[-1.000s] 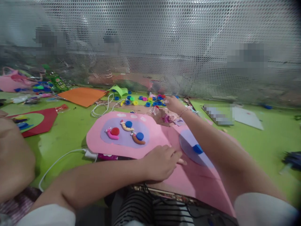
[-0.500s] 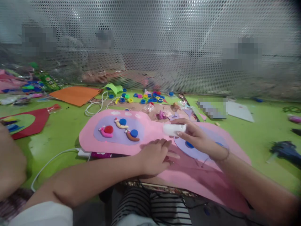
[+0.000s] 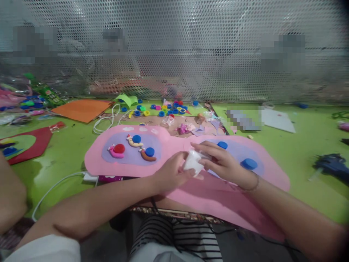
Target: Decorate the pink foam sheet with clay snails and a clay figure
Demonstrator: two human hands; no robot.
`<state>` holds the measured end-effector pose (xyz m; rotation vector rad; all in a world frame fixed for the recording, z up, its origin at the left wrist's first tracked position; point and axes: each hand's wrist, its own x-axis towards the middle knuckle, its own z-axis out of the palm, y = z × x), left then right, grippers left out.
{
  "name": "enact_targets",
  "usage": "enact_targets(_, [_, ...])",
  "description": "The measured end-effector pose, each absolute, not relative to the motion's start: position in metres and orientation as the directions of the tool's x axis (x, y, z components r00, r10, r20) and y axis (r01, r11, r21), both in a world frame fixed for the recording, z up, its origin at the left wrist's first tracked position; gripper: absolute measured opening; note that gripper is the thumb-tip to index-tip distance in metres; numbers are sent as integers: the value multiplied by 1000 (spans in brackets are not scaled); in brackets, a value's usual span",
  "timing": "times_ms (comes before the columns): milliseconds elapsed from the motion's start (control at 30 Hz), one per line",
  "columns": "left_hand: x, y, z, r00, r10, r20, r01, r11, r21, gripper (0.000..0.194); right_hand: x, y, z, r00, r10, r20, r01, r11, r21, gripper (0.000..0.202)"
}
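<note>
Left hand (image 3: pixel 174 171) and right hand (image 3: pixel 222 160) both closed on a white packet (image 3: pixel 193 163), shiny surface. Left grips its near left side, thumb across the front; right has its fingers bent over the top and right side. Packet is between the two hands, above the middle of a pink paper cutout (image 3: pixel 94 156); contact with the paper can't be told. Bracelet (image 3: pixel 255 183) on right wrist.

Cutout has two lavender patches. Left patch (image 3: pixel 107 141): three clay snails with bottle-cap shells: pink snail (image 3: pixel 116 151), red cap; cream snail (image 3: pixel 134 141), blue cap; brown snail (image 3: pixel 147 154), blue cap. White cloud shapes (image 3: pixel 128 128) along the upper edge. Right patch (image 3: pixel 236 151), partly behind right hand: a small blue cap (image 3: pixel 222 145) at the top, a larger blue cap (image 3: pixel 249 163) lower right.

Beyond the cutout: loose colored bottle caps (image 3: pixel 174 109), paper scraps, white cable (image 3: pixel 107 123), orange sheet (image 3: pixel 81 110). Left: red sheet (image 3: pixel 40 143), green bottle (image 3: pixel 46 94); another person's arm (image 3: pixel 11 193) at the frame edge. Right: white sheet (image 3: pixel 279 120), dark glue gun (image 3: pixel 331 165). Green tabletop (image 3: pixel 68 145), perforated screen (image 3: pixel 174 47) behind.
</note>
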<state>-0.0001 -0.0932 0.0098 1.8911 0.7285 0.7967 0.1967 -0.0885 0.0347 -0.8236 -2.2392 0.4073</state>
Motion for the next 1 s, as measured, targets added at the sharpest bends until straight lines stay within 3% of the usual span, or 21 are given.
enact_targets(333, [-1,-97,13,552,808,208,175,-356,918,25,188,-92,30,-502,649,572,514,756,-405,35])
enact_targets(567, [2,-97,14,565,811,154,51,-221,974,26,187,-90,29,-504,652,566,532,751,-392,39])
enact_targets(800, [2,-95,9,498,848,181,148,-289,946,22,188,-91,26,-508,618,600,561,766,-315,38])
enact_targets(1000, [2,-92,10,473,862,182,198,-305,931,27,190,-90,23,-490,620,613,533,769,-353,36])
